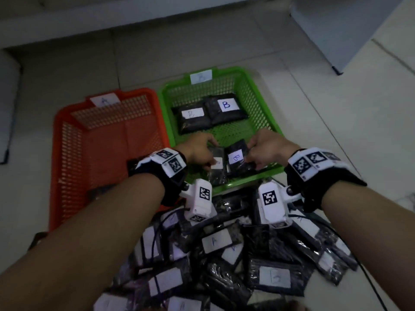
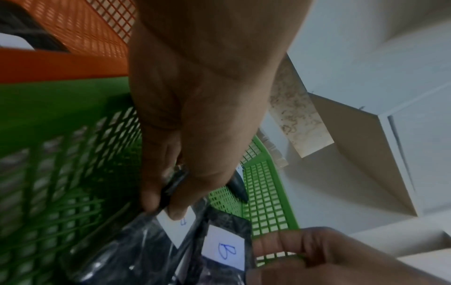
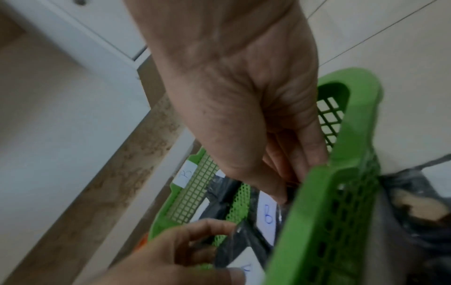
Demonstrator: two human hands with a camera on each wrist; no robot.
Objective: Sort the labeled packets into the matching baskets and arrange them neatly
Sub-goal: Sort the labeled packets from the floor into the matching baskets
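In the head view my left hand (image 1: 207, 154) pinches a black packet (image 1: 216, 169) whose label is partly covered. My right hand (image 1: 254, 153) grips a second black packet (image 1: 238, 159) marked B. Both packets sit side by side low in the front of the green basket (image 1: 258, 102), which is tagged B. The left wrist view shows my left hand (image 2: 168, 194) with thumb and fingers closed on the packet's edge (image 2: 175, 225), and the B packet (image 2: 224, 248) beside it. In the right wrist view my right hand (image 3: 280, 190) holds the B packet (image 3: 267, 214) behind the green rim (image 3: 312, 192).
Two more B packets (image 1: 211, 114) lie at the back of the green basket. The orange basket (image 1: 67, 140), tagged A, stands to its left with a dark packet (image 1: 101, 190) near its front. A pile of several labeled packets (image 1: 224, 254) covers the floor near me.
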